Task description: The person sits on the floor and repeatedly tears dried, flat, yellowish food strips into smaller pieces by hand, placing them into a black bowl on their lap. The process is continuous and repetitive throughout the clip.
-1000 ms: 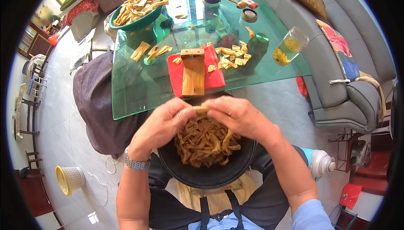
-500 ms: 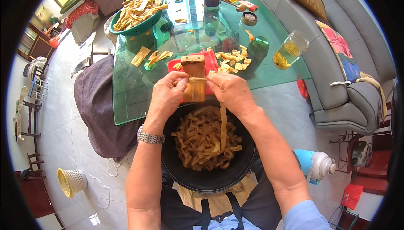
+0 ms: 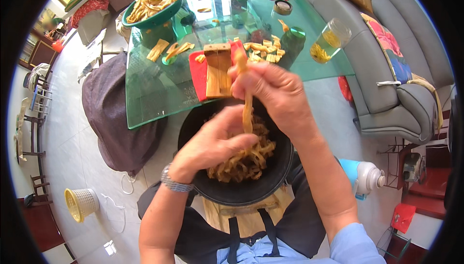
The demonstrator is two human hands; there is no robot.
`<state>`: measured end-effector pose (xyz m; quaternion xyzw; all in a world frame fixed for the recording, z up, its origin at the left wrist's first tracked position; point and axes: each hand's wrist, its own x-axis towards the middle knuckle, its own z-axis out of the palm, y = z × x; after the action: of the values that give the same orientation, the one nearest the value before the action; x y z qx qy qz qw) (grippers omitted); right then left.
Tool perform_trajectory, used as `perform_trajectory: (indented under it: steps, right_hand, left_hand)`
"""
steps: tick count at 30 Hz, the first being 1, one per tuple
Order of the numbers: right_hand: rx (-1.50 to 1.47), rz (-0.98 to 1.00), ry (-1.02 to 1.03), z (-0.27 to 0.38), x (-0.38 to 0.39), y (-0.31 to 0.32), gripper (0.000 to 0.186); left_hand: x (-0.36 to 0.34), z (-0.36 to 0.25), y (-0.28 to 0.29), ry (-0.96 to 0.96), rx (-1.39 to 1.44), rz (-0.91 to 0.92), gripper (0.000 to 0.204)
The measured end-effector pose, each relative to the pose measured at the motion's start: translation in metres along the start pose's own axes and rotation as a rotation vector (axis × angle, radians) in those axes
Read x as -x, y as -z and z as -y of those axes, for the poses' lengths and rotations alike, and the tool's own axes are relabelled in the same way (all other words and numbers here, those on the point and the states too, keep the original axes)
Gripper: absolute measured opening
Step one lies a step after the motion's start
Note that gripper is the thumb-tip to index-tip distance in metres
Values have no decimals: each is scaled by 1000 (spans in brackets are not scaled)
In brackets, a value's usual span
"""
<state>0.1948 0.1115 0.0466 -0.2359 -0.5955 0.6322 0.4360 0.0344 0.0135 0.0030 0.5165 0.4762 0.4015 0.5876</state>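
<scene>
- Green glass surface (image 3: 162, 90) lies just beyond the black bowl (image 3: 237, 198), which sits between my knees.
- Right hand (image 3: 280, 92), above the bowl: my thumb and fingers pinch a tan strip (image 3: 248, 109), which stands roughly upright.
- Left hand (image 3: 210, 136), over the bowl's left half: fingers and thumb spread apart around the strip's lower end; whether they touch it I cannot tell.
- Step in hand, as I judge it: handling this one strip between both hands. The next move would call for a steady right pinch while the left closes on the lower end.
- Curled tan pieces (image 3: 241, 167) lie in the bowl, below my hands.
- Wooden block (image 3: 218, 73), just beyond the bowl, rests on a red cloth (image 3: 198, 75) near the glass edge.
- Short pale pieces (image 3: 266, 49) lie beyond the bowl, to its right; a green basin (image 3: 166, 15) of strips stands farther off, to its left.
- Room for moving: I can lift above the bowl, but the glass edge beyond it could catch my knuckles. Grey floor (image 3: 321, 114) separates the bowl from the sofa (image 3: 386, 114) on its right.
</scene>
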Motion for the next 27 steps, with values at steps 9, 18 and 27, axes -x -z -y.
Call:
perform_trajectory:
  steps: [9, 18, 27]
  right_hand:
    - [-733, 38, 411, 145, 7, 98, 11]
    - [-361, -258, 426, 110, 20, 110, 32]
    - [172, -38, -96, 4, 12, 32, 31]
  left_hand:
    - [-7, 35, -27, 240, -577, 314, 24]
    - [-6, 5, -17, 257, -261, 209, 23]
    - [9, -49, 0, -377, 765, 152, 31]
